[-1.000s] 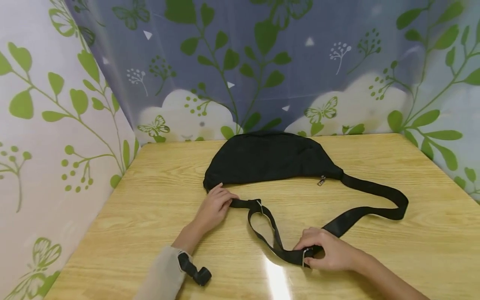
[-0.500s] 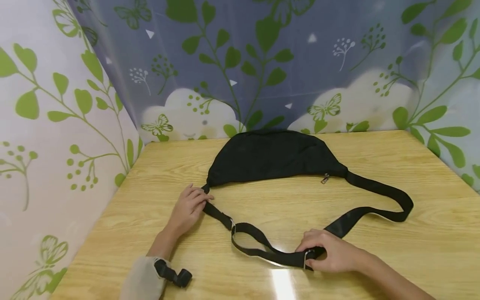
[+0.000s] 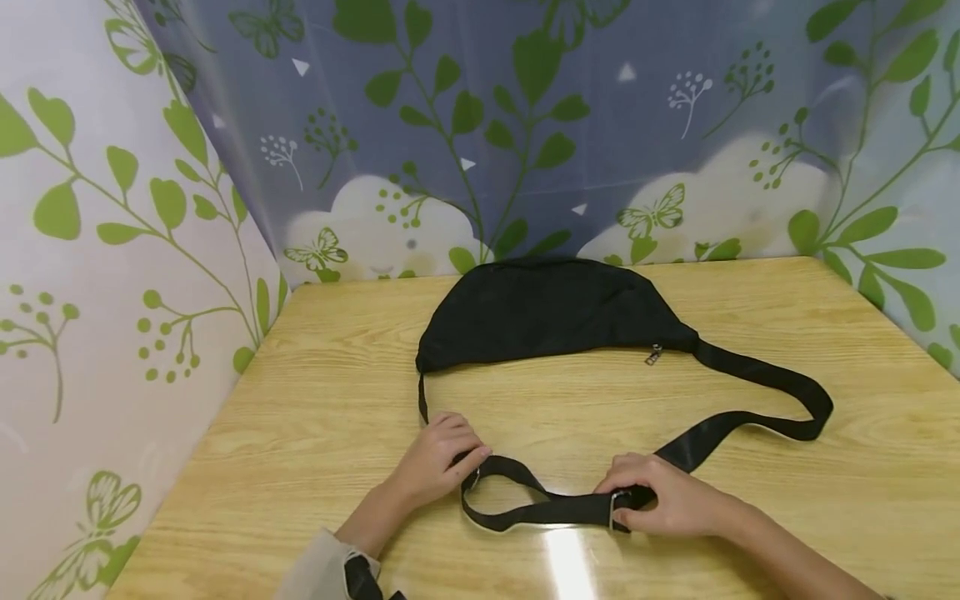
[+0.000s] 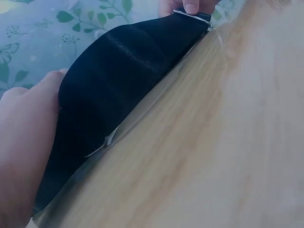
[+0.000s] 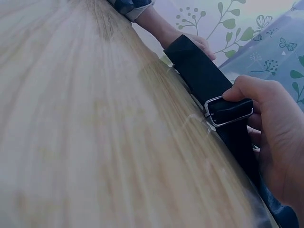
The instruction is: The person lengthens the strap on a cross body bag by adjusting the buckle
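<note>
A black belt bag [image 3: 555, 312] lies flat near the back of the table, with its strap [image 3: 776, 379] looped toward me. My left hand [image 3: 438, 462] grips the strap beside a metal ring [image 3: 476, 478], thumb pointing right. At the front right, my right hand [image 3: 667, 498] pinches the strap at a metal slide buckle [image 5: 232, 121], the thumb pressing on the webbing inside its frame. Between the hands the strap forms a narrow loop. In the left wrist view the webbing [image 4: 114, 71] stands on edge, running up to the buckle held by the right fingers.
The wood-grain table [image 3: 337, 358] reaches back to a patterned cloth [image 3: 420, 108] hung behind and at both sides. A zipper pull [image 3: 654, 356] hangs at the bag's lower right. A dark band [image 3: 362, 579] is on the left sleeve.
My left hand first moved left along the strap, drawing it out, then came right and down to the metal ring. The right hand keeps its pinch at the buckle.
</note>
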Motion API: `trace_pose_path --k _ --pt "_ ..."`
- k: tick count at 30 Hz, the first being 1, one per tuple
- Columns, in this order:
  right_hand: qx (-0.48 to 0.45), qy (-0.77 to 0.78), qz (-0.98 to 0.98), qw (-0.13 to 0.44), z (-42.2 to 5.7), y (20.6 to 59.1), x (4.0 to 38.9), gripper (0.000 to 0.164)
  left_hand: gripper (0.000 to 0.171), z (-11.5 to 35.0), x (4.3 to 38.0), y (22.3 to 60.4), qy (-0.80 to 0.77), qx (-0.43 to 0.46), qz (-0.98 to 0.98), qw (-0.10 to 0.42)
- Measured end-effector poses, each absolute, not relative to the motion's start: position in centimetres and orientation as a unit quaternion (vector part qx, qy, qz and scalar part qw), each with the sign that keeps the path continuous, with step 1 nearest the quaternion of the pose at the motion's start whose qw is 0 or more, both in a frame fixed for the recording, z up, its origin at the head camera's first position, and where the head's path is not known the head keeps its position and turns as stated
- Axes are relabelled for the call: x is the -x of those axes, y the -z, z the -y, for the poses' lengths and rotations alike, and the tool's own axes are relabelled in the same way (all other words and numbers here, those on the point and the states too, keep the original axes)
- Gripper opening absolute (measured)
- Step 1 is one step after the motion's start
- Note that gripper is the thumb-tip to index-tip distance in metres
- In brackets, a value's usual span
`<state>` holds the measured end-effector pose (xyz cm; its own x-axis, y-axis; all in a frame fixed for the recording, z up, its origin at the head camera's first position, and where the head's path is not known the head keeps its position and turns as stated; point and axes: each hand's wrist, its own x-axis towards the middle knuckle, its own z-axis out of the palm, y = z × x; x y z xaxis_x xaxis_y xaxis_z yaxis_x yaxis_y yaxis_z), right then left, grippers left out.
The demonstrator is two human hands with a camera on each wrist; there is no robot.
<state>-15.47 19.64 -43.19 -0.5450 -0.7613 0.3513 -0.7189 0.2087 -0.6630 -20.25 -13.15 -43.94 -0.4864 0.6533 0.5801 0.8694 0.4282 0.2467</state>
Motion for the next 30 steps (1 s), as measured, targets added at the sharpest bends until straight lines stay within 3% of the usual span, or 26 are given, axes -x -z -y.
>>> trace_pose_path --k 10,16,20,25,30 --pt "0.46 0.426 -0.778 0.03 -18.3 43.4 14.8 0.025 0.052 15.4 20.2 43.7 0.283 0.449 0.81 0.249" --pt "0.44 0.408 -0.8 -0.013 -16.9 43.6 13.9 0.026 0.049 17.8 20.5 43.6 0.281 0.427 0.82 0.258" --pt "0.436 0.378 -0.816 -0.032 -16.8 43.1 14.0 0.031 0.037 18.1 20.3 43.3 0.282 0.42 0.826 0.249" --pt "0.416 0.368 -0.827 -0.083 -18.5 41.1 15.3 0.029 0.026 15.5 18.5 41.0 0.298 0.421 0.836 0.185" --pt "0.332 0.315 -0.872 -0.173 -22.6 38.4 18.5 0.025 0.029 11.0 16.1 38.5 0.33 0.436 0.836 0.048"
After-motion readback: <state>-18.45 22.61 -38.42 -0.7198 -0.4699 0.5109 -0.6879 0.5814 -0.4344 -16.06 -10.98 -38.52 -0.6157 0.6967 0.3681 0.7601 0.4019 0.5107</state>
